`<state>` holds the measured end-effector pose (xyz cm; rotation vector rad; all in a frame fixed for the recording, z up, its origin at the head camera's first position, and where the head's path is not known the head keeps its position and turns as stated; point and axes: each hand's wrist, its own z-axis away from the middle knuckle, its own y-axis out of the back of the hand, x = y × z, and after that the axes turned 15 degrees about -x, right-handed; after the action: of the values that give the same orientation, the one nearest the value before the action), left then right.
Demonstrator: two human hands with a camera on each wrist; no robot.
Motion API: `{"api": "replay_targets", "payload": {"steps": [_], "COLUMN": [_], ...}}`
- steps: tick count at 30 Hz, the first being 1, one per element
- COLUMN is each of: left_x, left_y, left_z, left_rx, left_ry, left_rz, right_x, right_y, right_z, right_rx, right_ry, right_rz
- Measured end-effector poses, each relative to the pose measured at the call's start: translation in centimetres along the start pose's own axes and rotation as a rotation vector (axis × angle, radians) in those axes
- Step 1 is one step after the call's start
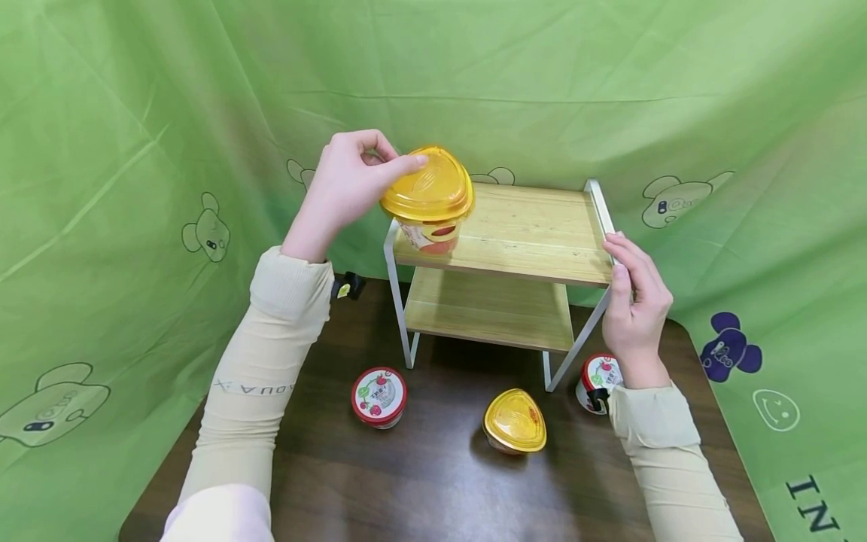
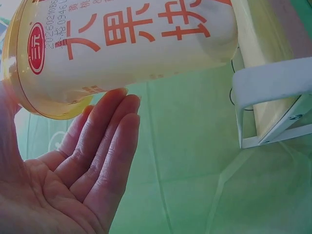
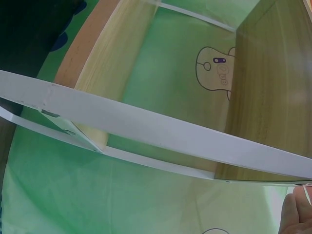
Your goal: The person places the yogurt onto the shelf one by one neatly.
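Nearest us, the left sleeve seems to read "AQUA X", upside down. The left hand pinches the yellow-lidded cup by its lid, over the shelf's left end; we should hold it level. The right hand, fingers loose, seems to touch the right rail.

Left wrist view: we read orange "大果块" beside a red logo.

Right wrist view: the motif's lettering defeats us.

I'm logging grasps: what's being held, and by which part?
The left hand holds a yellow-lidded cup by its lid. The right hand is at the rack's white frame, apparently not gripping.
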<state>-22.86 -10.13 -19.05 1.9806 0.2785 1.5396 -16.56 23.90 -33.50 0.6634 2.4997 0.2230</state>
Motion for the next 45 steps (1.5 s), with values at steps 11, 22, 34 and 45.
{"api": "replay_targets", "payload": {"steps": [11,22,34,45], "left_x": [0.1,-0.6,-0.6,-0.5], "left_y": [0.3,-0.4,-0.8,-1.2], "left_z": [-1.8,-3.9,-4.7,-5.1], "left_rx": [-0.072,-0.104,-0.141,-0.111], "left_ry": [0.060,0.151,0.165,0.179], "left_rz": [0.048,0.095,0.086,0.088], "right_x": [0.0,0.1,0.0,0.0], "right_y": [0.0,0.0,0.1,0.2], "right_z": [0.1,0.2,0.3,0.2], "right_rx": [0.009,0.018,0.021,0.025], "right_ry": [-0.005,-0.006,-0.008,-0.007], "right_rz": [0.001,-0.005,-0.004,-0.009]}}
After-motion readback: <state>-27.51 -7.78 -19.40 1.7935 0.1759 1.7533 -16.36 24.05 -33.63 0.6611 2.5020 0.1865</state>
